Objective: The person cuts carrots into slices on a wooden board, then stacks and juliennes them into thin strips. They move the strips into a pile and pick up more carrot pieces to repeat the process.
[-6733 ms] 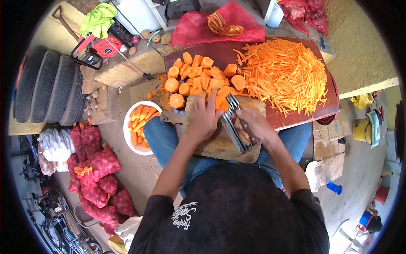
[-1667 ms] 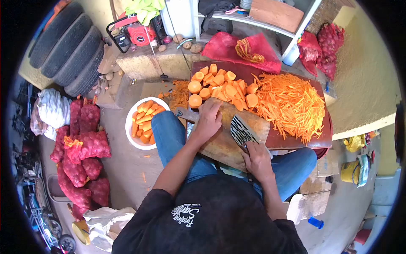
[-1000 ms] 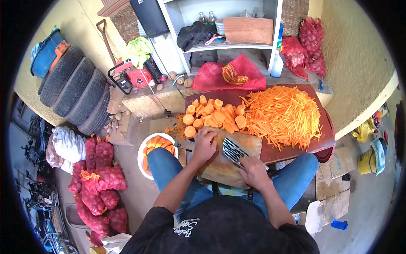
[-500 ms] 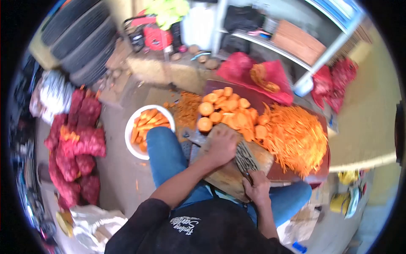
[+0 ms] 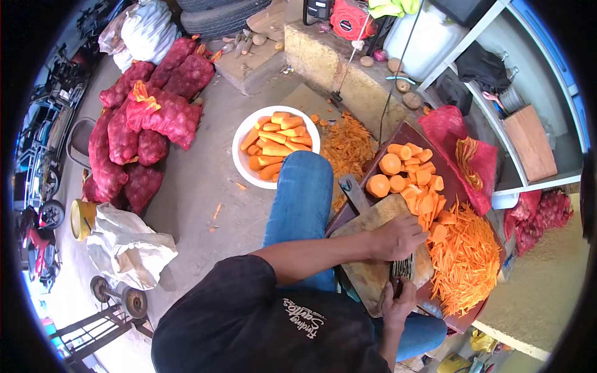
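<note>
My right hand point(image 5: 400, 301) is closed on the dark handle of a flat tool with a patterned, slotted-looking blade point(image 5: 403, 268), which rests on a worn wooden board point(image 5: 367, 264). My left hand point(image 5: 398, 239) is above the board's far right side, just beyond the blade, with its fingers curled in; whatever they hold is hidden. Touching distance from that hand lie thin carrot slices point(image 5: 424, 204). Behind them are thick carrot chunks point(image 5: 390, 164), and to the right rises a large heap of carrot strips point(image 5: 467, 261).
A white basin point(image 5: 239, 152) of peeled carrots stands beyond my knee. A grey metal blade point(image 5: 353, 194) with a hole juts past the board's left edge. Carrot peelings point(image 5: 345, 144) litter the floor. Red net sacks point(image 5: 165, 115) are piled at left; shelves point(image 5: 528, 186) stand at right.
The view has swung left, so everything appears shifted right. My left hand has gone from lying over the board to its far right side, fingers now curled. My right hand keeps the handle.
</note>
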